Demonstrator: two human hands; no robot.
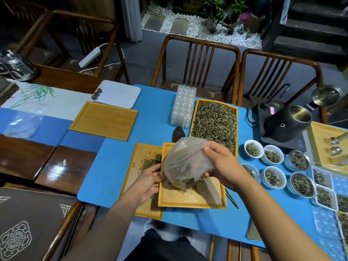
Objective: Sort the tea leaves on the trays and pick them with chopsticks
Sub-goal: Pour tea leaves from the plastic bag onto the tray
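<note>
both hands grip a bag (pixel 185 159), left hand (pixel 150 178) low, right hand (pixel 219 162) high, tipping leaves onto the near tray (pixel 192 201). next, i reckon: chopsticks (pixel 232 198).

Dim interior. Dark wooden table (pixel 62 166) partly covered by a blue mat (pixel 150 117). Two slat-backed wooden chairs (pixel 199 59) stand at its far side. Grey floor (pixel 143 53) beyond, bordered by white pebbles (pixel 190 21) and potted plants (pixel 224 10). Dark steps (pixel 310 32) at right.
</note>
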